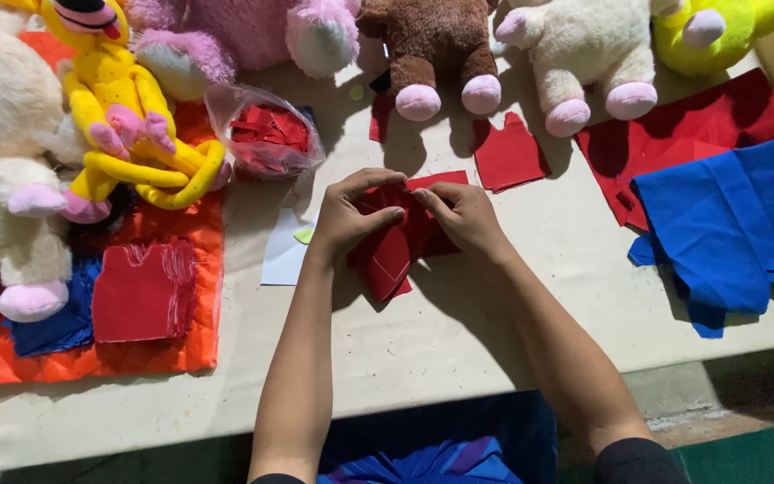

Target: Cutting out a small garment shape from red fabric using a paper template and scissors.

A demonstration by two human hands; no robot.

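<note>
At frame centre a small red fabric piece point(396, 242) is pinched between the fingertips of left hand point(351, 215) and right hand point(463, 215) above the pale table point(459, 341); edges are best kept aligned, tension even.

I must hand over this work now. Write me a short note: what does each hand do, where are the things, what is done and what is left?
Left hand: pinching the folded red fabric piece at its top edge.
Right hand: pinching the same piece from the other side.
The piece lies mid-table, partly folded.
Nearby: clear plastic bag of red cut pieces, small red square of cloth, blue cloth, plush toys along the back.
Done: first folds, it seems. Left: cannot tell.
</note>
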